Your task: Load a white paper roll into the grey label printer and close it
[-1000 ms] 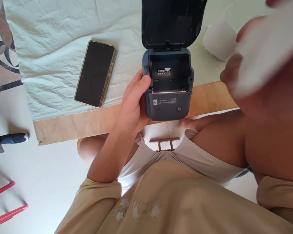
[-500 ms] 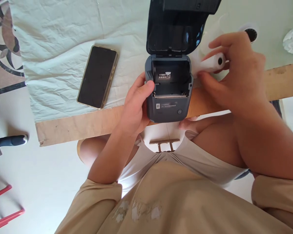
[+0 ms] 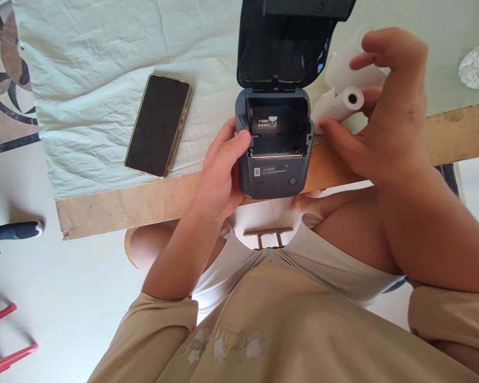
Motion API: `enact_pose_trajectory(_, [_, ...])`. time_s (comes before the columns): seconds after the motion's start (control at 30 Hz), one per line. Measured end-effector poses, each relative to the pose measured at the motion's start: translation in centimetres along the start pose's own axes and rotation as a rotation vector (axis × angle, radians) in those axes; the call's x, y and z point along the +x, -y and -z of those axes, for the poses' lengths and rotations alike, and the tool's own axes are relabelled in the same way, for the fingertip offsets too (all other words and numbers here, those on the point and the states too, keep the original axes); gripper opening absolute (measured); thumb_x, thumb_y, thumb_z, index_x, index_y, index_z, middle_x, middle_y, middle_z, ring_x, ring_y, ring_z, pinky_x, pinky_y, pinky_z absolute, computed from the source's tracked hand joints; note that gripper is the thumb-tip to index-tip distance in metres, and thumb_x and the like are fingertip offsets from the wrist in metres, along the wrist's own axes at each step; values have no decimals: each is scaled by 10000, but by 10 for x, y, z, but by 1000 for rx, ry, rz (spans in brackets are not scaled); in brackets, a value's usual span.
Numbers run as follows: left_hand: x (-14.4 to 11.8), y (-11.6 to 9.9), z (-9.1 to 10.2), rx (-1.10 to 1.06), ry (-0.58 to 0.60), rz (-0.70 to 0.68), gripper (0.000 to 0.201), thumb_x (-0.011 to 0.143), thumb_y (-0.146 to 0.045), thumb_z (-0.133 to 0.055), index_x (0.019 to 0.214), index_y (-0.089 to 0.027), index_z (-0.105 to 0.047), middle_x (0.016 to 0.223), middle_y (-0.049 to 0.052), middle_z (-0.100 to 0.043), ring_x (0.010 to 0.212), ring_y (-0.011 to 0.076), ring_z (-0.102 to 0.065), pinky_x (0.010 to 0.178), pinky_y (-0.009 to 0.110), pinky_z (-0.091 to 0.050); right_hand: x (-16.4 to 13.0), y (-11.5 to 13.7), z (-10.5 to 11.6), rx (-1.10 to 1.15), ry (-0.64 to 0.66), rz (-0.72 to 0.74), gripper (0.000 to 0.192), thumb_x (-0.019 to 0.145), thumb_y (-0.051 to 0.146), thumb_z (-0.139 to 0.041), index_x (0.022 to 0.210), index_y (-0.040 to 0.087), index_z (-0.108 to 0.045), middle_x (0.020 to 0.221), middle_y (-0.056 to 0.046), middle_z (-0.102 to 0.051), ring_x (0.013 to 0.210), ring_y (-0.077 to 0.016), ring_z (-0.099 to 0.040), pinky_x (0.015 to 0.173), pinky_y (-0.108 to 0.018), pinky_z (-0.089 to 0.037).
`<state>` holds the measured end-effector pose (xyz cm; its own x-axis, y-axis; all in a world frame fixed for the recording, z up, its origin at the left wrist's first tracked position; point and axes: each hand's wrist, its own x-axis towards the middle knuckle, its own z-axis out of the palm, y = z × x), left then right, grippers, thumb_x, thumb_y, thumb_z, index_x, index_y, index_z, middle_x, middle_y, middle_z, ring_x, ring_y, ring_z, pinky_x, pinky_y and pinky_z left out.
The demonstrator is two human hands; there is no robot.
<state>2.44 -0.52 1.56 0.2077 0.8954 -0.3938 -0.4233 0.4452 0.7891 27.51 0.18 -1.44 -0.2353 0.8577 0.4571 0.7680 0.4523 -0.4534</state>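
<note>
My left hand (image 3: 223, 165) is closed around the left side of a dark grey label printer (image 3: 277, 181), thumb on its rim. The printer's black lid (image 3: 281, 53) is swung up, and its paper bay (image 3: 277, 114) shows bare, with a small printed label inside. Just right of the printer lies a white paper roll (image 3: 339, 105) with a dark core hole and a loose end. My right hand (image 3: 395, 117) is spread around this roll. Its thumb touches the near side, a lower finger is by the cored end, and the upper fingers are raised.
White paper (image 3: 355, 66) lies behind the roll. A smartphone (image 3: 158, 125) rests on the pale cloth (image 3: 91, 69) to the left. At far right is a clear, crinkled object (image 3: 478, 65). The wooden table edge (image 3: 123, 207) runs in front of my legs.
The upper fingers of my right hand have lifted off the paper roll and spread apart. The roll has shifted slightly left, its cored end turned more towards me. My left hand still holds the printer.
</note>
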Motion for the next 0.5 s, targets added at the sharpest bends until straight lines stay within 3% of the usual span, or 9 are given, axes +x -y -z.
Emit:
enact_pose_trajectory(0.07, [0, 0, -1, 7, -16, -12, 252, 1014, -515, -737, 1054, -267, -745, 1048, 18, -799, 1328, 264, -769, 1021, 353, -621, 0, 3, -3, 48, 35, 1, 1103, 838, 101, -751, 1707, 568, -257, 1637, -41, -549, 1446, -277, -659, 921, -441, -684])
enact_pose_trajectory(0.13, [-1, 0, -2, -6, -20, -30, 252, 1017, -507, -741, 1051, -257, -746, 1020, 18, -793, 1276, 259, -782, 963, 334, -614, -1, 4, -3, 75, 36, 5, 1084, 850, 137, -784, 1711, 551, -273, 1611, -42, -584, 1389, -263, -707, 918, -417, -678])
enact_pose_trajectory(0.27, [-5, -2, -5, -62, 11, -19, 131, 1022, -367, -728, 1045, -240, -755, 978, -7, -809, 948, 173, -768, 818, 283, -588, -4, -9, 11, 49, -255, 22, 707, 959, 337, -755, 1616, 493, -548, 1361, 10, -738, 1141, -209, -771, 883, -399, -606])
enact_pose_trajectory(0.33, [-4, -2, -1, -92, 25, -15, 116, 1026, -349, -734, 1059, -239, -753, 955, -23, -810, 838, 141, -727, 780, 269, -572, -4, -23, 19, -22, -348, -46, 608, 1010, 415, -707, 1598, 507, -585, 1392, 36, -743, 1196, -219, -761, 899, -429, -569])
enact_pose_trajectory(0.43, [2, -2, 9, -78, 104, 7, 168, 1002, -369, -794, 1098, -237, -758, 994, -17, -822, 892, 159, -749, 816, 287, -573, 2, -44, 24, -128, -195, -270, 701, 913, 360, -829, 1580, 402, -618, 1521, -21, -674, 1393, -290, -681, 1057, -494, -588])
enact_pose_trajectory(0.5, [5, -1, 13, -40, 157, 19, 227, 976, -406, -828, 1122, -244, -762, 1045, -4, -830, 979, 194, -770, 852, 305, -585, 8, -50, 22, -159, -78, -379, 684, 818, 273, -902, 1473, 305, -706, 1458, -92, -671, 1347, -306, -665, 1110, -533, -599])
